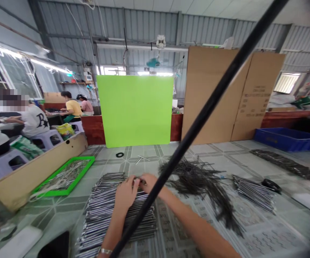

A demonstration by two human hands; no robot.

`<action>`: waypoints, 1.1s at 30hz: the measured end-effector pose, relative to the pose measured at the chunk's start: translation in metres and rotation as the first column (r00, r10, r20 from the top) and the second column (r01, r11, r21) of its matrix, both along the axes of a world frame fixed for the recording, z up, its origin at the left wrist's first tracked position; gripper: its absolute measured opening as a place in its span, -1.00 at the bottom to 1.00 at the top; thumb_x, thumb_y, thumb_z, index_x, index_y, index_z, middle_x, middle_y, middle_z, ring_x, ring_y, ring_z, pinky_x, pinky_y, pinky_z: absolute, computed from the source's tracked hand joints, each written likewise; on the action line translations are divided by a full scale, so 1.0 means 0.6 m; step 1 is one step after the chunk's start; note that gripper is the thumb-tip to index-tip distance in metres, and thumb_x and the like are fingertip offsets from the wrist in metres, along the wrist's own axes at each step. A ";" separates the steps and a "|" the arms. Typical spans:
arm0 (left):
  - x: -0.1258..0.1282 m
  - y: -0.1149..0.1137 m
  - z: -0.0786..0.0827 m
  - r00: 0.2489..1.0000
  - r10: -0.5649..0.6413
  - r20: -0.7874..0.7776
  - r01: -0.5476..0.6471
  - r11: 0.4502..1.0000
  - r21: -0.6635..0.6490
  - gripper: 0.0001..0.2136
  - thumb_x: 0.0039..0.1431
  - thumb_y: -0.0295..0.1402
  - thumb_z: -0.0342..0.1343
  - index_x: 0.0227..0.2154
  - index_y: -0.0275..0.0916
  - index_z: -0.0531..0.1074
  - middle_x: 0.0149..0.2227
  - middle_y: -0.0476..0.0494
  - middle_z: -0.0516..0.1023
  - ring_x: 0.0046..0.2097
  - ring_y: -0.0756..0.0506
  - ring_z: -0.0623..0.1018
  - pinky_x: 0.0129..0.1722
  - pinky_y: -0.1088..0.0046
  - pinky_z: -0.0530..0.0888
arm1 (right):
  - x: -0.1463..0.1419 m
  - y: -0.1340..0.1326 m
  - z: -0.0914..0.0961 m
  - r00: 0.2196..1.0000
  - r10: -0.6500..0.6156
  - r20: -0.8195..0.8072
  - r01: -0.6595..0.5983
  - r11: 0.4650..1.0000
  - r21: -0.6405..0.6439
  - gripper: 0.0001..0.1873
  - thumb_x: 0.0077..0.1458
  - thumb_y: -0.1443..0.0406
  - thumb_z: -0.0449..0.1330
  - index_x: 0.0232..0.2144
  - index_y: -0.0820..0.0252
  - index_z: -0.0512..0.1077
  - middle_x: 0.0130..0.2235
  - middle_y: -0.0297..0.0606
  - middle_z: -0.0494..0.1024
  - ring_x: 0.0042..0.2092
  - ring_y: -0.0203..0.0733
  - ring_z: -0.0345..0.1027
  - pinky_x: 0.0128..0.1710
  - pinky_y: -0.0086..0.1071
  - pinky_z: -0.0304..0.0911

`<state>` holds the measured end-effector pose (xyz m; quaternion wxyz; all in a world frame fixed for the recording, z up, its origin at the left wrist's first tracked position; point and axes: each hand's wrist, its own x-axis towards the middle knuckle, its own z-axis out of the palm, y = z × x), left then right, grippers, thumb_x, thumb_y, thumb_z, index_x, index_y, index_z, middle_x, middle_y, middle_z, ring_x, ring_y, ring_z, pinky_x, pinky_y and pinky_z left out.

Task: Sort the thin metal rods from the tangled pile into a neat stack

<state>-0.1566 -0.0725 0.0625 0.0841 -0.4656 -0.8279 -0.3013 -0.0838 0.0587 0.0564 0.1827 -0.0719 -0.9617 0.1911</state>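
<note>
A wide stack of slim shiny metal rods (98, 211) lies in rows on the patterned table in front of me. Over its far end, my left hand (126, 191) is closed, with thumb and fingers bent together. My right hand (149, 183) meets it from the right, its fingers also curled inward. Something small and shiny shows between the fingertips, too small to name. To the right of my hands spreads a tangled heap of thin black strips (192, 175). A smaller bundle of metal rods (254, 195) lies farther right, beside a black ring-shaped roll (271, 185).
A black pole (198, 123) crosses the view diagonally. At left stands a green-rimmed tray (91, 162) of metal pieces, with a dark flat object (55, 247) nearer me. A blue crate (289, 139) stands back right. Green (136, 111) and cardboard (211, 96) panels rise behind; people sit left.
</note>
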 end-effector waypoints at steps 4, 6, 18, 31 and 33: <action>0.016 0.002 0.009 0.997 0.025 -0.075 -0.037 0.987 -0.154 -0.67 0.23 -0.18 -0.25 -0.34 -0.21 0.37 -0.35 -0.15 0.51 -0.25 -0.13 0.49 -0.27 0.39 0.34 | -0.029 0.062 0.007 0.978 -0.202 0.059 0.200 0.979 0.043 -0.71 0.13 0.36 -0.05 -0.14 0.27 0.38 -0.13 -0.12 0.43 -0.06 -0.17 0.24 -0.05 -0.34 0.12; 0.018 0.002 0.013 0.997 0.012 -0.071 -0.021 0.991 -0.136 -0.68 0.23 -0.18 -0.24 -0.32 -0.20 0.38 -0.33 -0.14 0.51 -0.24 -0.11 0.48 -0.25 0.40 0.33 | -0.048 0.088 0.002 0.955 -0.283 0.088 0.277 0.958 0.071 -0.65 0.11 0.40 -0.05 -0.04 0.32 0.30 -0.03 -0.02 0.36 0.02 -0.10 0.17 -0.01 -0.27 0.08; 0.008 0.003 0.011 1.000 -0.015 -0.026 0.014 0.998 -0.060 -0.74 0.21 -0.20 -0.20 -0.36 -0.12 0.39 -0.32 -0.11 0.51 -0.23 -0.17 0.44 -0.25 0.28 0.31 | -0.181 0.101 -0.048 0.986 -0.154 0.059 0.136 0.962 0.235 -0.68 0.11 0.50 -0.08 -0.17 0.24 0.38 -0.09 -0.13 0.41 0.00 -0.14 0.17 -0.04 -0.26 0.08; 0.014 -0.001 0.016 0.997 -0.034 -0.065 0.035 0.999 0.016 -0.77 0.21 -0.24 -0.16 -0.26 -0.17 0.38 -0.24 -0.10 0.47 -0.17 -0.14 0.40 -0.17 0.32 0.30 | -0.082 0.103 -0.038 0.995 0.041 -0.094 -0.034 0.996 0.080 -0.81 0.17 0.39 -0.11 -0.22 0.25 0.28 -0.26 -0.17 0.45 -0.26 -0.25 0.33 -0.25 -0.40 0.24; 0.021 0.000 0.022 0.997 -0.065 -0.045 0.066 0.997 0.033 -0.78 0.20 -0.27 -0.14 -0.25 -0.18 0.38 -0.23 -0.11 0.46 -0.15 -0.14 0.40 -0.14 0.32 0.30 | -0.044 0.101 -0.031 0.985 -0.013 -0.171 0.010 1.000 -0.016 -0.75 0.21 0.37 -0.22 -0.18 0.24 0.22 -0.28 -0.18 0.45 -0.34 -0.29 0.34 -0.31 -0.43 0.26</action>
